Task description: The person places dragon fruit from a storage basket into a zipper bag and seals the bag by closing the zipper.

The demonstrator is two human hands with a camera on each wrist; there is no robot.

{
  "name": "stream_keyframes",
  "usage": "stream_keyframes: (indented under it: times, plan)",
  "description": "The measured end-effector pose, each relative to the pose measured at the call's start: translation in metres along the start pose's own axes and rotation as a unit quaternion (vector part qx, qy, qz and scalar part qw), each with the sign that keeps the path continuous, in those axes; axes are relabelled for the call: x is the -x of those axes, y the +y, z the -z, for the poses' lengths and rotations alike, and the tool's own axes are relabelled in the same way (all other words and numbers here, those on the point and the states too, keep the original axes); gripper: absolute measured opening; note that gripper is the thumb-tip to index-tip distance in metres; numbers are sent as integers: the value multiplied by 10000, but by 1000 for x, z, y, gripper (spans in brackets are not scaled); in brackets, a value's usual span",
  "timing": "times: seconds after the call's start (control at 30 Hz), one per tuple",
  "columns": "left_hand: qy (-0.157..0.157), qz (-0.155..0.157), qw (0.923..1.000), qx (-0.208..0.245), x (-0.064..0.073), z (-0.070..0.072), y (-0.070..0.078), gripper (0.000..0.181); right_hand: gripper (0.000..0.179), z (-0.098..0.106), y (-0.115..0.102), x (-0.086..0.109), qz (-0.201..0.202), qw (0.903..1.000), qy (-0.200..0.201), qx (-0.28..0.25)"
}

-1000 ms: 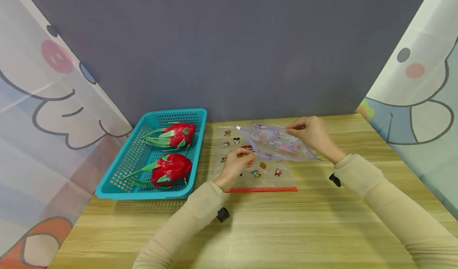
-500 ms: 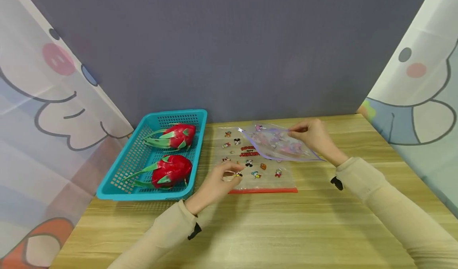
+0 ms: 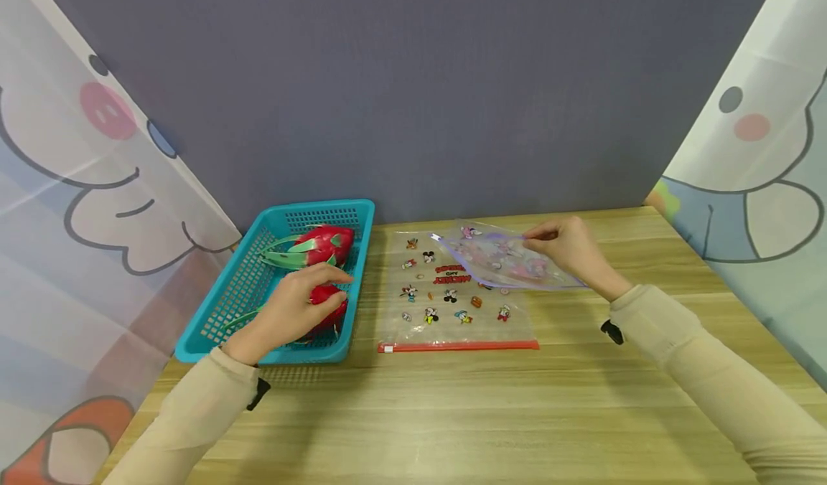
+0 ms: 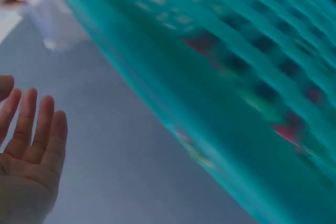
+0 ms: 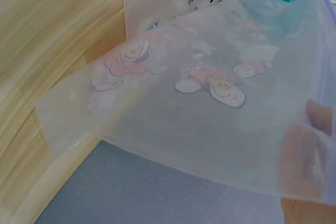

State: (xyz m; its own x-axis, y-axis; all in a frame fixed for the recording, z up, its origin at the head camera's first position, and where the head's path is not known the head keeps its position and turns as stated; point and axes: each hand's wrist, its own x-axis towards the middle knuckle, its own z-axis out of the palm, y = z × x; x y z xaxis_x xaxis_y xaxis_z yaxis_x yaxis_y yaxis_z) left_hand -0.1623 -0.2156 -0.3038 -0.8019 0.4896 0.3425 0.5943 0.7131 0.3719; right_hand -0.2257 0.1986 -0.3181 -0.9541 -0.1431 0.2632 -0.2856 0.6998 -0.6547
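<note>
My right hand point(image 3: 568, 248) pinches the edge of a clear zip bag point(image 3: 494, 259) with purple trim and pink cartoon prints, holding it raised at a slant. In the right wrist view this zip bag point(image 5: 210, 98) spreads across the middle, partly over my fingers. My left hand point(image 3: 293, 305), fingers apart and relaxed, is over the near side of the blue basket point(image 3: 265, 356). It partly covers the nearer dragon fruit point(image 3: 334, 305); the farther dragon fruit point(image 3: 323, 245) lies in full view behind. The left wrist view shows my left hand point(image 4: 34, 145) with straight fingers beside the basket wall point(image 4: 173, 103).
A second clear zip bag point(image 3: 413, 331) with a red zip strip and cartoon prints lies flat on the wooden table point(image 3: 452, 413), right of the basket. A grey panel point(image 3: 413, 97) rises behind, with printed curtains point(image 3: 762, 205) at both sides.
My left hand has let go of the purple-trimmed bag and moved left, from the bags to above the basket. My right hand keeps holding the purple-trimmed bag, almost in place.
</note>
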Motion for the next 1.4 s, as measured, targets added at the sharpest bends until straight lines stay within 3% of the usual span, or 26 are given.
stream_keyframes:
  times: [0.33,0.63,0.97,1.2,1.4]
  plan:
    - [-804,1027,9911,-279,15,11,-65,59,17,0,0,1,55,10000,1,48]
    - [-1656,1867,9683,-124,20,10,-87,89,19,-3,-1,-1,33,9999,-70,68]
    - [-1756,1893,9659,171,23,-4,-100,94,18,-4,-1,0,20,9999,-129,54]
    - [-1659,1743,9705,-125,22,-11,-106,104,16,-5,0,-1,55,9999,-143,13]
    - [-1618,1660,9727,-116,24,-13,-111,109,15,-7,-2,-2,117,9998,-156,17]
